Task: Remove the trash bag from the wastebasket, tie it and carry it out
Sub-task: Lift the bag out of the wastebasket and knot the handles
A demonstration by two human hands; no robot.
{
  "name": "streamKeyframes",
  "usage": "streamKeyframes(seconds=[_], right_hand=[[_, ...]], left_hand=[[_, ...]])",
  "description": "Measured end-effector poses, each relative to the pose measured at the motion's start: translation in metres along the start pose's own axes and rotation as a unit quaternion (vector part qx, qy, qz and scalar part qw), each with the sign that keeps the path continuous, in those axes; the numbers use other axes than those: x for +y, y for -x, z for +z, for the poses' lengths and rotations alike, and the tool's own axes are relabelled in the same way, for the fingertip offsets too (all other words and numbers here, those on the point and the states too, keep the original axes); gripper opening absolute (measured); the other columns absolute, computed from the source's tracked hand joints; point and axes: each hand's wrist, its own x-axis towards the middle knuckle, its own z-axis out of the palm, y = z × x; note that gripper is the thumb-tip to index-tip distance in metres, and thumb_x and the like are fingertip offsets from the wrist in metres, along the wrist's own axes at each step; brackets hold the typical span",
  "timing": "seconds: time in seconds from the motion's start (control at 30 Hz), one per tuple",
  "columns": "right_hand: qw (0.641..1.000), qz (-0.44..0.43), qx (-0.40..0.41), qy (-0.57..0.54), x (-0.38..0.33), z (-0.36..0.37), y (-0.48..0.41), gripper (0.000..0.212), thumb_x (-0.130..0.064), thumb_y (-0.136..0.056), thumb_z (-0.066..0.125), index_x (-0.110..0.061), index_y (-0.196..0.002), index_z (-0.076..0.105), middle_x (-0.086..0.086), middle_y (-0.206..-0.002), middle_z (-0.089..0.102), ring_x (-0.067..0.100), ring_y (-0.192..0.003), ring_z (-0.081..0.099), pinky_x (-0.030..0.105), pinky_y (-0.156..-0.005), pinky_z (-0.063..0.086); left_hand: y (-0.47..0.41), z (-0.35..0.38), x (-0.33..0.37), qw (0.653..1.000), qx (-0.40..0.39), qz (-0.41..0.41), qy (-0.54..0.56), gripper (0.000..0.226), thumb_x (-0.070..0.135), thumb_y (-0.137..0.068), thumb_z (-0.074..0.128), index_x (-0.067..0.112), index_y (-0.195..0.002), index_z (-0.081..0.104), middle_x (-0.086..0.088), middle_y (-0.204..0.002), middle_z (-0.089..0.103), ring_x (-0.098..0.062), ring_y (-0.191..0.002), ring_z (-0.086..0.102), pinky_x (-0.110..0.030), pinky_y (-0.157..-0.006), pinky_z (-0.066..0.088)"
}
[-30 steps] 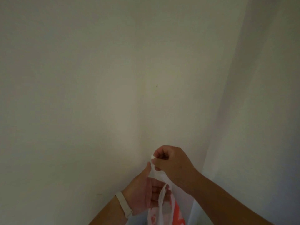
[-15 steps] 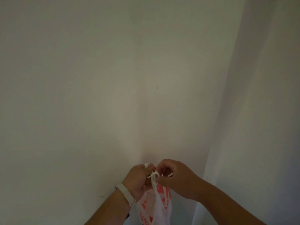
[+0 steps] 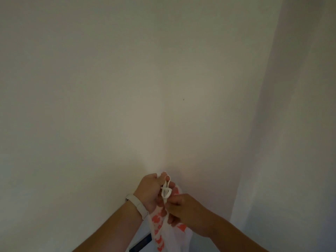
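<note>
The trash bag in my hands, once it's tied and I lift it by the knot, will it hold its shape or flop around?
Probably floppy: the trash bag is thin white film that hangs limp and creased below the left hand and right hand. Its handle strips twist into a thin loop, so it likely swings freely. Its weight cannot be judged; the bottom is out of frame.

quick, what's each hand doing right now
Left hand: closed, pinching one twisted handle of the trash bag.
Right hand: closed, gripping the bag's other handle.
</note>
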Motion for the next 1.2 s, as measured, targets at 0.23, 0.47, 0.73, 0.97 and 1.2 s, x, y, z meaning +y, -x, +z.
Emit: streamKeyframes(seconds=[0.23,0.47,0.73,0.97,1.2], right_hand=[[0.979,-0.117,0.114,0.118,-0.023,0.001,0.011,0.033,-0.011,-0.098,0.051,-0.014,-0.068,0.066,-0.011,-0.054,0.064,0.001,-0.050,0.051,0.020,-0.056,0.046],[0.969,-0.163,0.157,0.103,-0.052,-0.006,0.008,0.024,-0.016,-0.096,0.054,0.000,-0.085,0.069,0.008,-0.064,0.069,0.012,-0.057,0.061,0.038,-0.064,0.057],[0.912,-0.238,0.097,0.320,-0.096,-0.015,-0.008,0.018,-0.020,-0.091,0.064,-0.005,-0.081,0.067,0.000,-0.081,0.061,0.015,-0.077,0.059,0.027,-0.073,0.045],[0.976,-0.111,0.084,0.165,-0.086,-0.011,-0.019,0.028,-0.022,-0.097,0.053,-0.010,-0.073,0.059,0.001,-0.061,0.057,0.010,-0.051,0.046,0.027,-0.055,0.038],[0.995,0.030,-0.009,0.096,-0.077,-0.022,-0.022,0.021,-0.003,-0.087,0.055,-0.010,-0.067,0.055,0.008,-0.060,0.053,0.015,-0.048,0.047,0.027,-0.051,0.041]], left_hand=[[0.001,-0.027,0.012,0.989,-0.003,0.039,-0.145,0.027,0.012,-0.092,0.056,0.002,-0.067,0.059,-0.017,-0.061,0.063,-0.021,-0.047,0.061,-0.026,-0.048,0.049],[0.010,-0.037,0.015,0.955,-0.086,0.080,-0.274,0.024,0.012,-0.089,0.055,-0.004,-0.072,0.061,-0.019,-0.066,0.065,-0.024,-0.057,0.059,-0.033,-0.062,0.048],[0.032,-0.036,0.025,0.936,-0.223,0.131,-0.240,0.029,-0.004,-0.084,0.051,0.014,-0.071,0.070,0.000,-0.069,0.067,-0.011,-0.065,0.058,-0.025,-0.064,0.047],[0.039,-0.050,0.036,0.969,-0.197,0.082,-0.121,0.032,0.007,-0.060,0.056,-0.006,-0.088,0.068,-0.025,-0.090,0.063,-0.034,-0.084,0.057,-0.040,-0.079,0.047],[0.045,-0.034,0.044,0.825,-0.147,0.202,-0.507,0.027,0.027,-0.093,0.048,0.021,-0.074,0.067,-0.013,-0.088,0.070,-0.018,-0.076,0.059,-0.030,-0.072,0.046]])
